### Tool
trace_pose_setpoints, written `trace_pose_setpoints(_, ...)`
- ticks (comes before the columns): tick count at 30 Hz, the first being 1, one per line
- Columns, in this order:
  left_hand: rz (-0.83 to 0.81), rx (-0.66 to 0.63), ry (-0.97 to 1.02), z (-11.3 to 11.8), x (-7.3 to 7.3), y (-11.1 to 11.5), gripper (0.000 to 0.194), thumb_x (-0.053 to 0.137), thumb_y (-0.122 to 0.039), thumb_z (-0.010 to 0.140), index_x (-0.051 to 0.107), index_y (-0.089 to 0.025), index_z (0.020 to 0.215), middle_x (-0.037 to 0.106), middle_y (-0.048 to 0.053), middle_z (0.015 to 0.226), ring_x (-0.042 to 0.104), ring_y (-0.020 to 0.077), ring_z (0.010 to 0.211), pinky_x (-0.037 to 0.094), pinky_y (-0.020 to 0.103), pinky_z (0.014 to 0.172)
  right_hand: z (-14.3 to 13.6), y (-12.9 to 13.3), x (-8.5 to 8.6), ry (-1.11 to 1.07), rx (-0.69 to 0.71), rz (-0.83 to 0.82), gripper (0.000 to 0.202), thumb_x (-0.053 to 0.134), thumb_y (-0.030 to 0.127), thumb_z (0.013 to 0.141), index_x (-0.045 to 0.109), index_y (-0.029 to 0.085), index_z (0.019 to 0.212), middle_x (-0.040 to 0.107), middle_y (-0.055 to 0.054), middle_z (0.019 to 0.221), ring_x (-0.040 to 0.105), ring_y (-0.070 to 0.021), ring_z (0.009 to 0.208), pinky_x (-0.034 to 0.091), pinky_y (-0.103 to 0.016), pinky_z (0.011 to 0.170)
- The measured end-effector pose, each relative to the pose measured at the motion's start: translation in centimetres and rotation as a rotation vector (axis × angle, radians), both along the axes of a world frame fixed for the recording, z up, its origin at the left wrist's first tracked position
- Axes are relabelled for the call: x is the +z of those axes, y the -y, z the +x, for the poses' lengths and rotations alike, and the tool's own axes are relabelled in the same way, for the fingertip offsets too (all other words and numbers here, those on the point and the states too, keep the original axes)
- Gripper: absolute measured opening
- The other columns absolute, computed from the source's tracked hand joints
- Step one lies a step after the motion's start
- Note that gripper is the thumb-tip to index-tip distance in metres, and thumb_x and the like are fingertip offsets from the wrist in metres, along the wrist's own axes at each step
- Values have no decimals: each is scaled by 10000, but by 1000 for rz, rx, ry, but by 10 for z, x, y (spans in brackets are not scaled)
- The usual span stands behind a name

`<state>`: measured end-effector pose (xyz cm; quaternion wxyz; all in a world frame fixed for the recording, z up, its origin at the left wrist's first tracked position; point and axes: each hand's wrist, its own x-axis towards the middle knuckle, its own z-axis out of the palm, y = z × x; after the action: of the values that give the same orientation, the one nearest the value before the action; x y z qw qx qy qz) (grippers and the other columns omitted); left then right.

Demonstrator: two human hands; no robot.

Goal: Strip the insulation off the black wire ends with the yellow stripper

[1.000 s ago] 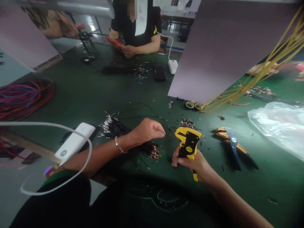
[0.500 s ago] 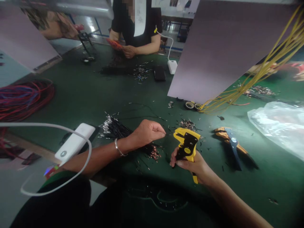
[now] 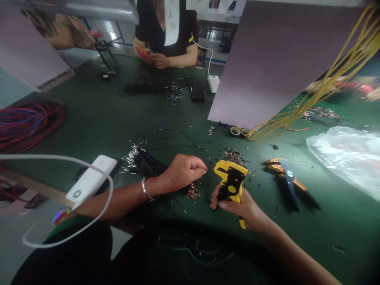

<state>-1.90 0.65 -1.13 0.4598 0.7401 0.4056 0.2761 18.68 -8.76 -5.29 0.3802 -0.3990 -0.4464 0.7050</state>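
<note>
Yellow and black wire strippers (image 3: pixel 232 178) are gripped in my right hand (image 3: pixel 249 209), their jaws pointing left toward my other hand. My left hand (image 3: pixel 185 172) is pinched closed just short of the jaws; whatever its fingertips hold is hidden or too thin to make out. Beneath that hand and wrist lies a bundle of black wires (image 3: pixel 145 160), with silvery ends at the far left and bare copper ends (image 3: pixel 192 191) at the near right. A small heap of cut scraps (image 3: pixel 233 156) rests behind the strippers.
Blue and orange wire strippers (image 3: pixel 287 176) lie at the right, near a clear plastic bag (image 3: pixel 350 154). Yellow wires (image 3: pixel 311 95) hang beside an upright panel (image 3: pixel 267 59). A white power bank (image 3: pixel 92 180) with a cable is at the left. A co-worker (image 3: pixel 164 43) sits opposite.
The whole view has shifted slightly. My left hand has dipped a little, its pinch still closed near the jaws. The strippers stay in my right hand.
</note>
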Motion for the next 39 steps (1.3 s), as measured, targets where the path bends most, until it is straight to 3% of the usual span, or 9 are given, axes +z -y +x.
trace_pose_setpoints(8,-54,38,-3,1,-1,1,148,611,-232,754,705,-124,718,603,-6,553,457,57,488,344,174,454,0,-1,-3,2,-56,-15,235,731,289,742,613,182,915,650,-35,771,591,-199,733,457,-368,741)
trace_pose_setpoints(21,-258,116,123,3,2,3,117,649,-243,727,672,-130,713,585,-18,571,442,57,502,344,187,470,-9,-4,10,76,-104,2,200,706,248,741,615,180,905,650,-31,759,595,-198,739,461,-348,729)
trace_pose_setpoints(31,-252,175,137,2,5,-1,133,638,-264,749,656,-138,710,537,-35,544,385,51,473,325,195,455,-20,-9,13,107,-109,-10,228,707,275,721,604,181,901,645,-28,753,600,-195,710,467,-348,701)
trace_pose_setpoints(39,-198,136,118,2,3,1,139,611,-256,754,646,-135,694,492,-36,538,368,59,498,306,189,451,-25,-13,13,121,-133,-19,225,706,287,695,605,186,869,645,-31,733,598,-202,705,466,-360,703)
